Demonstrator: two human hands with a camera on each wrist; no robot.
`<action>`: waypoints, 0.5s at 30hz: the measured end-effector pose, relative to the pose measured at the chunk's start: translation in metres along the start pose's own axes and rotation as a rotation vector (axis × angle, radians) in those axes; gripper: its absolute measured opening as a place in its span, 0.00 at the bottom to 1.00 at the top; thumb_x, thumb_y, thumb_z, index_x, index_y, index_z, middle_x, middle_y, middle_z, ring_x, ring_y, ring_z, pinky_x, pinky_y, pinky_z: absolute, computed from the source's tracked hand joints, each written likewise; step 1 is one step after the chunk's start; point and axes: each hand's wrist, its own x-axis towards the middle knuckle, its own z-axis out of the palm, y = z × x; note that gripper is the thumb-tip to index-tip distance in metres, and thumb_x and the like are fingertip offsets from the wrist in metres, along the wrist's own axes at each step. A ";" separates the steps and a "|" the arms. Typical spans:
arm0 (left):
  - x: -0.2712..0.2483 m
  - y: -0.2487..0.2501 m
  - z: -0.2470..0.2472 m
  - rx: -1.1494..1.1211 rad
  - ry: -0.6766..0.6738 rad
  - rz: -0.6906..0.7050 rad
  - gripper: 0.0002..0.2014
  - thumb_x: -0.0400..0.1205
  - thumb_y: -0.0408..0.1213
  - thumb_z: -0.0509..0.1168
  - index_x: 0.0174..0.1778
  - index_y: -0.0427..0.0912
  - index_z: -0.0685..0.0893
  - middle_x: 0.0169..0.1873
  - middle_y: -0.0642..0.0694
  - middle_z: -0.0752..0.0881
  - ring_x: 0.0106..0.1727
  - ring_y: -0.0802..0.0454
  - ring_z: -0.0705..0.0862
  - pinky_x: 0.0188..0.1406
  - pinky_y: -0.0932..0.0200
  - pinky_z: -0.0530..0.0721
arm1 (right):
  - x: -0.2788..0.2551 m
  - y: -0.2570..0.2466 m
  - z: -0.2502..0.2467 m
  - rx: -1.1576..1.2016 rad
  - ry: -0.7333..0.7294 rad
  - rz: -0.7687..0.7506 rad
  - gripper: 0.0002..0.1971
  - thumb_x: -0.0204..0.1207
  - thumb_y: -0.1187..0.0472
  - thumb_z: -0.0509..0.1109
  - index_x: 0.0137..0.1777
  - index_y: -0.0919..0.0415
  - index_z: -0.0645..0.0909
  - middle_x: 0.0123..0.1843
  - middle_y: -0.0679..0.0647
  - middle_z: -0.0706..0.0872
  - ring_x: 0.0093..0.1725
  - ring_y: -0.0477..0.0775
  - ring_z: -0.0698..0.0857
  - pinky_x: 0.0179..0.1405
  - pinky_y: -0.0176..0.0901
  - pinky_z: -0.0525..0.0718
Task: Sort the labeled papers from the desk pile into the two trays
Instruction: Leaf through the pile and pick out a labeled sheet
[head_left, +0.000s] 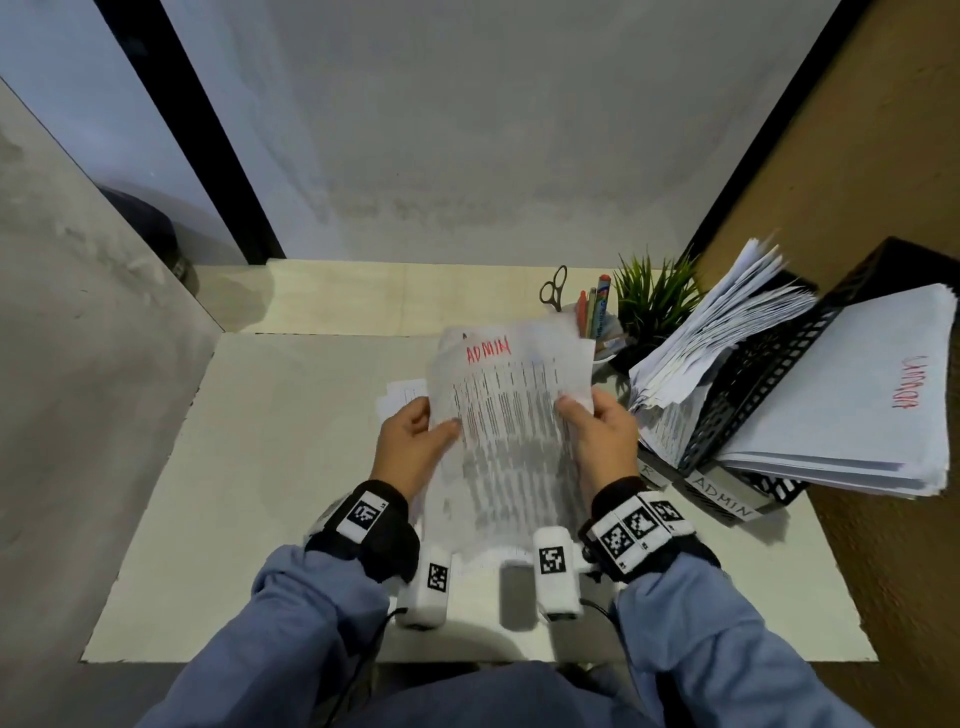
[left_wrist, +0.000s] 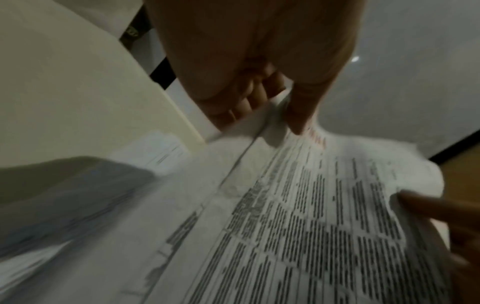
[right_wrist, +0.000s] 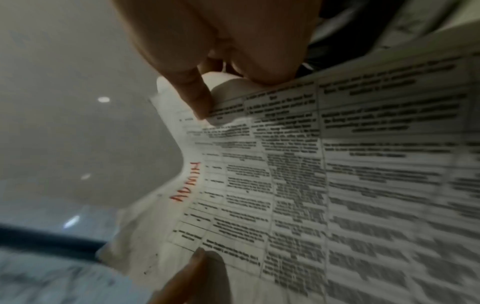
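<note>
Sheet: printed paper (head_left: 511, 395) w/ red "ADMIN" at its top, held up over the middle of the desk (head_left: 291, 426), top end tipped away from the person; table text is motion-blurred lower down.
Left hand: left hand (head_left: 415, 441) pinches the sheet's left edge, thumb on the printed face, fingers (left_wrist: 249, 100) curled behind; grip sits roughly mid-height of that edge, below the label.
Right hand: right hand (head_left: 602, 431) pinches the right edge opposite, thumb on front, fingers curled behind; right wrist view shows the thumb tip (right_wrist: 200, 102) pressing a curled-over bit of the edge.
Sheet vs grip: paper spans between the two hands, label above both thumbs, lower part hanging toward the wrists.
Under it: more sheets (head_left: 402, 395) lie flat on the desk, peeking out past the left hand; how many, can't tell.
Trays: two black mesh trays at the desk's right edge; near one (head_left: 753, 400) tagged "ADMIN" on its front, w/ a neat stack (head_left: 852, 410) in it, top page marked in red. Other tray's tag mostly hidden, only "R" shows; its pile (head_left: 722, 338) is fanned and messy.
Back right corner: small plant (head_left: 654, 301), cup of pens (head_left: 597, 317), scissors (head_left: 553, 288).
</note>
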 end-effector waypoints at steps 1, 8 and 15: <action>-0.002 0.007 0.000 0.021 0.033 0.060 0.09 0.79 0.25 0.67 0.52 0.40 0.84 0.43 0.49 0.89 0.43 0.56 0.89 0.38 0.68 0.85 | -0.005 -0.013 0.002 -0.032 -0.008 -0.116 0.10 0.77 0.70 0.66 0.45 0.55 0.83 0.46 0.55 0.89 0.46 0.52 0.87 0.46 0.44 0.87; -0.013 0.013 -0.002 0.029 0.045 0.222 0.13 0.77 0.27 0.69 0.52 0.48 0.83 0.45 0.53 0.87 0.42 0.68 0.87 0.38 0.72 0.82 | -0.027 -0.010 -0.002 -0.041 0.013 -0.181 0.10 0.76 0.73 0.67 0.52 0.58 0.79 0.47 0.53 0.85 0.45 0.43 0.86 0.46 0.41 0.87; -0.013 -0.010 0.009 0.265 0.032 0.064 0.03 0.81 0.36 0.66 0.43 0.42 0.84 0.35 0.49 0.87 0.38 0.51 0.86 0.32 0.67 0.82 | -0.030 0.015 -0.004 -0.132 -0.001 0.068 0.08 0.72 0.79 0.68 0.50 0.71 0.82 0.36 0.53 0.82 0.43 0.59 0.82 0.32 0.27 0.83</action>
